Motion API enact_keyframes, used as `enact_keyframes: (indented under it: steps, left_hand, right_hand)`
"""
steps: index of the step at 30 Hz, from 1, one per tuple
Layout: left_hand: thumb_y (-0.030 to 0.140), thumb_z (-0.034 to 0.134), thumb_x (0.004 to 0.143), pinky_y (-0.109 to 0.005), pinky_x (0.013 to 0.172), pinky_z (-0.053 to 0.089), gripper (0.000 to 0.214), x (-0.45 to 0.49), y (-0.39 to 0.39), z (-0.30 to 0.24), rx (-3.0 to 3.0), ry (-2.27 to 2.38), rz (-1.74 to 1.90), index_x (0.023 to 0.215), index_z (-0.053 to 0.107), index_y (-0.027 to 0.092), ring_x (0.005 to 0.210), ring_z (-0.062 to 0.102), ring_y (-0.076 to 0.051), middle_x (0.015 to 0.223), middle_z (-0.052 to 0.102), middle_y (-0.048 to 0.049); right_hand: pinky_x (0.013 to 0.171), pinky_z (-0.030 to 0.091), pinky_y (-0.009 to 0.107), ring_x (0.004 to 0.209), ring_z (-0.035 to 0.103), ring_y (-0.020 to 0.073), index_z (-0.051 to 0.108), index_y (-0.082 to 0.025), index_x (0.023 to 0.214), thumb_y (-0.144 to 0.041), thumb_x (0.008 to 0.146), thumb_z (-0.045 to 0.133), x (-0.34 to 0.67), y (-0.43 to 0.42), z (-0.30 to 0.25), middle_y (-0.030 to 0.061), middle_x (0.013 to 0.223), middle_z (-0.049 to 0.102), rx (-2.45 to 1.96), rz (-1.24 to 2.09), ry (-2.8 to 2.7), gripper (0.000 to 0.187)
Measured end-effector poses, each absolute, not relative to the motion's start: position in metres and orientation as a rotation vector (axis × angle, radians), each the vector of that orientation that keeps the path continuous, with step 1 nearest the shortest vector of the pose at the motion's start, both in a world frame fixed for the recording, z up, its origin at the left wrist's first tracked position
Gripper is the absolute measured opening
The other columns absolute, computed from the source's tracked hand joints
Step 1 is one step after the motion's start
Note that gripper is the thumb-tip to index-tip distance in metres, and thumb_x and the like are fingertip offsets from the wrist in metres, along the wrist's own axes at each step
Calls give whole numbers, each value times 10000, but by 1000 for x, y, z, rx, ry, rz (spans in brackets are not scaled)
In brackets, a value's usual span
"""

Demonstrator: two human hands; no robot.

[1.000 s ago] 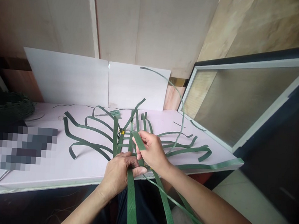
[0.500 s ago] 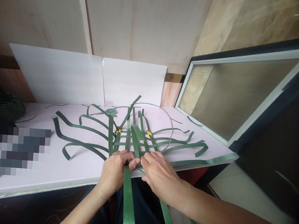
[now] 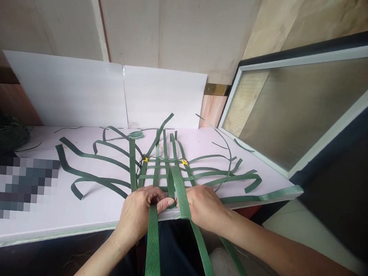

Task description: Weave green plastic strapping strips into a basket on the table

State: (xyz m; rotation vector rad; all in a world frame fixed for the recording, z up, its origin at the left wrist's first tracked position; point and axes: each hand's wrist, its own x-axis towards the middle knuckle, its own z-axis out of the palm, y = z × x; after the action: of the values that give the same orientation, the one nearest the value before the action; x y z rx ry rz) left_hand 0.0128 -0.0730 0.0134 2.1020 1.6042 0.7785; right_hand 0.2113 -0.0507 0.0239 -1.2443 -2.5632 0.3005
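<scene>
A partly woven grid of flat green plastic straps (image 3: 156, 167) lies at the table's front edge, long loose ends fanning out left and right. My left hand (image 3: 143, 204) is closed on the grid's near edge, thumb against the straps; one strap (image 3: 154, 245) hangs down beneath it. My right hand (image 3: 203, 204) is closed beside it, fingertips partly hidden behind a folded-over strap (image 3: 182, 192). A thin grey cord (image 3: 229, 145) curves from behind my right hand. What those fingers pinch cannot be made out. Yellow ties (image 3: 184, 162) mark two strap crossings.
On the pale table (image 3: 97, 207), a small coiled green bundle (image 3: 136, 135) lies behind the grid. Dark green woven material (image 3: 4, 134) stands at far left. White panels (image 3: 164, 99) lean at the back, and a framed screen (image 3: 268, 110) rises on the right.
My right hand has shifted slightly right, apart from my left. The middle strap now folds forward across my right fingers. The grey cord has swung right and its end has lifted.
</scene>
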Motion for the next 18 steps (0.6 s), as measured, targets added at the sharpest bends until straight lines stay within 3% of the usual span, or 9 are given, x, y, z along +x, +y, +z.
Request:
enact_keyframes:
  steps: [3, 6, 11, 15, 16, 18]
  left_hand:
    - [529, 565, 852, -240, 618, 352, 353, 11, -72, 13, 2066, 1590, 805, 722, 616, 205, 704, 560, -146, 738, 633, 16]
    - [485, 590, 852, -241, 624, 382, 282, 8, -72, 16, 2058, 1533, 807, 799, 633, 211, 698, 573, -145, 752, 643, 18]
    - [416, 585, 875, -264, 722, 481, 245, 5, -84, 15, 2061, 1431, 888, 996, 635, 209, 832, 621, -175, 921, 661, -28]
    - [254, 511, 922, -288, 817, 530, 305, 6, -112, -23, 2071, 1527, 1337, 1224, 534, 224, 1005, 606, -186, 1187, 576, -90]
    - [216, 520, 912, -312, 869, 526, 315, 6, -120, -36, 2075, 1597, 1450, 1227, 527, 222, 1069, 585, -204, 1202, 562, -99]
    - [153, 543, 886, -295, 844, 538, 268, 6, -133, -58, 2173, 1599, 1581, 1147, 556, 212, 1011, 604, -198, 1085, 594, -85]
  right_hand:
    - [506, 125, 277, 501, 341, 104, 555, -151, 660, -37, 721, 552, 215, -48, 19, -22, 636, 530, -1056, -24, -2753, 128]
    - [512, 119, 281, 520, 374, 117, 544, -158, 727, -23, 677, 517, 219, -42, 12, -13, 657, 531, -920, -102, -2835, 146]
    - [524, 133, 281, 521, 357, 116, 453, -166, 700, -39, 774, 454, 221, -29, 4, -23, 608, 479, -841, 48, -2809, 147]
    - [529, 149, 271, 509, 306, 106, 375, -167, 676, -116, 888, 420, 219, -24, 3, -34, 584, 419, -859, 257, -2744, 223]
    - [532, 152, 269, 512, 301, 104, 362, -167, 675, -129, 894, 424, 219, -23, 4, -36, 586, 409, -845, 299, -2734, 230]
    - [538, 169, 260, 517, 310, 98, 353, -167, 678, -141, 897, 431, 218, -20, 5, -38, 593, 398, -813, 395, -2731, 234]
